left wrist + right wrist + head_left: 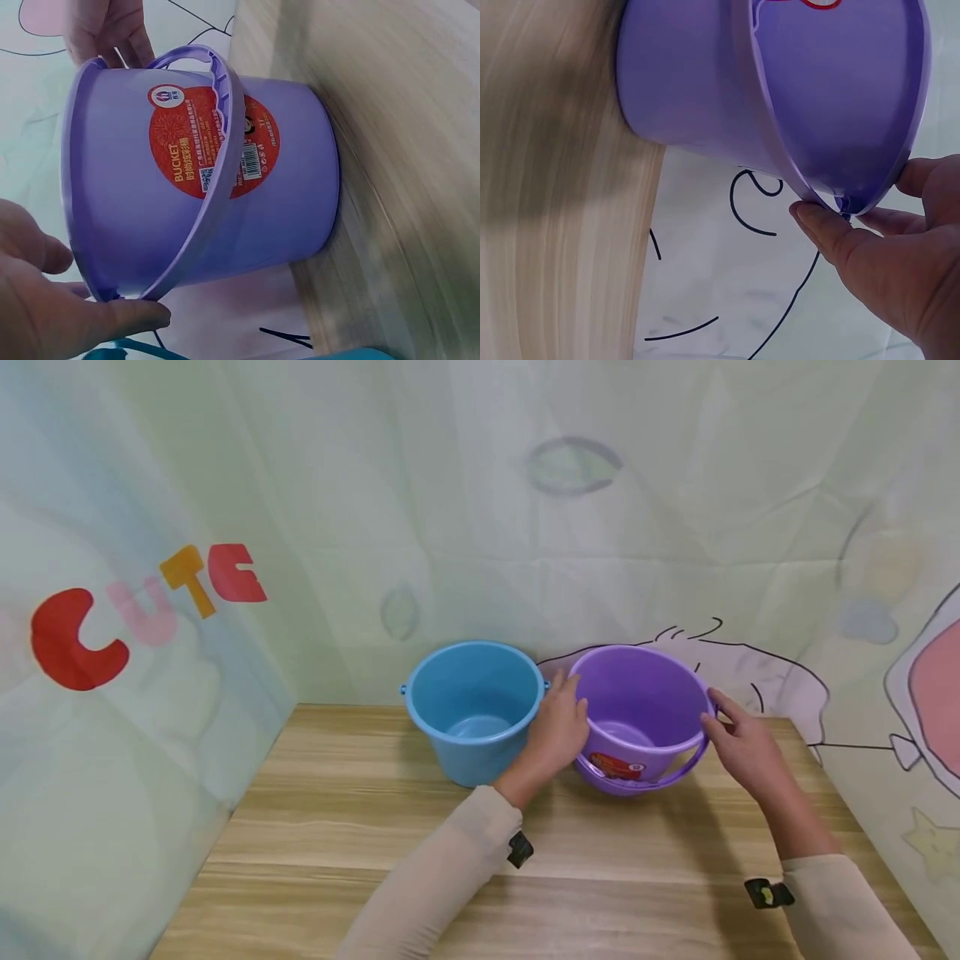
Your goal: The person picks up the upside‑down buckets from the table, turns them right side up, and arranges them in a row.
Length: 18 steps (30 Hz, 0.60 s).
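Note:
A purple bucket stands upright on the wooden table, with its purple handle hanging down across the front. A round red label is on its wall in the left wrist view. My left hand grips the bucket's left rim by the handle joint, between thumb and fingers. On the opposite side, my right hand pinches the rim at the other handle joint; the right wrist view shows fingers on both sides of it. Just left of my left hand stands a blue bucket, its inside bare.
Under both buckets is a wood-grain table. Close behind it hangs a pale printed curtain, which also runs along both sides. Coloured letters are printed on its left part.

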{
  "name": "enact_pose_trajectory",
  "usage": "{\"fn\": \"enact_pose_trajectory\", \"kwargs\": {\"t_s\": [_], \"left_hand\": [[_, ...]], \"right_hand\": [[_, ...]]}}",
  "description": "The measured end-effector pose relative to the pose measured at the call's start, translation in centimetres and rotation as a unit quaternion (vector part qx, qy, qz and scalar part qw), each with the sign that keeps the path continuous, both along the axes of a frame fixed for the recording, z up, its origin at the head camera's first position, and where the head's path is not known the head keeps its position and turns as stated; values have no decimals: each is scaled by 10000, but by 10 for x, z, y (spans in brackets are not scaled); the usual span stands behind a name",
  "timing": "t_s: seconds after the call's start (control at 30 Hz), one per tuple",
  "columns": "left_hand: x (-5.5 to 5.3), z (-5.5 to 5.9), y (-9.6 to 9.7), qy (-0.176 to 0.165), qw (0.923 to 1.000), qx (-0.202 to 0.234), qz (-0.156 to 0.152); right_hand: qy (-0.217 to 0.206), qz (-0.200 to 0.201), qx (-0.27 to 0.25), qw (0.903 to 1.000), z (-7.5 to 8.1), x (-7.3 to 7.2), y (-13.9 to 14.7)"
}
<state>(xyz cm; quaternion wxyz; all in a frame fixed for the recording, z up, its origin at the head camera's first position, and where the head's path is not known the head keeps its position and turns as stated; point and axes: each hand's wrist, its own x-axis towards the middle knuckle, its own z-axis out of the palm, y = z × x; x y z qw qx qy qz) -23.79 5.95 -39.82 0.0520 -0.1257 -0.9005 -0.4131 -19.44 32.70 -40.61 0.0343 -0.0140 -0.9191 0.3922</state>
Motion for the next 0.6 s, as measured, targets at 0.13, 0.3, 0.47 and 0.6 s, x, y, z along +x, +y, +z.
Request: {"fn": "enact_pose_trajectory", "kwargs": {"t_s": [0.13,0.3,0.47,0.6], "left_hand": [[5,4,-1,4,10000,-53,-29],[17,12,-8,-114,9991,-7,-412],[27,22,-24,208,9962,401,-751],[31,30,-43,689,9923,648,-796]], "right_hand": [[93,-21,108,9999,-1,-1,0],[294,-24,40,9996,-1,1,2],[763,-180,92,9969,4,9,3],[1273,-117,240,9915,9,15,0]]}}
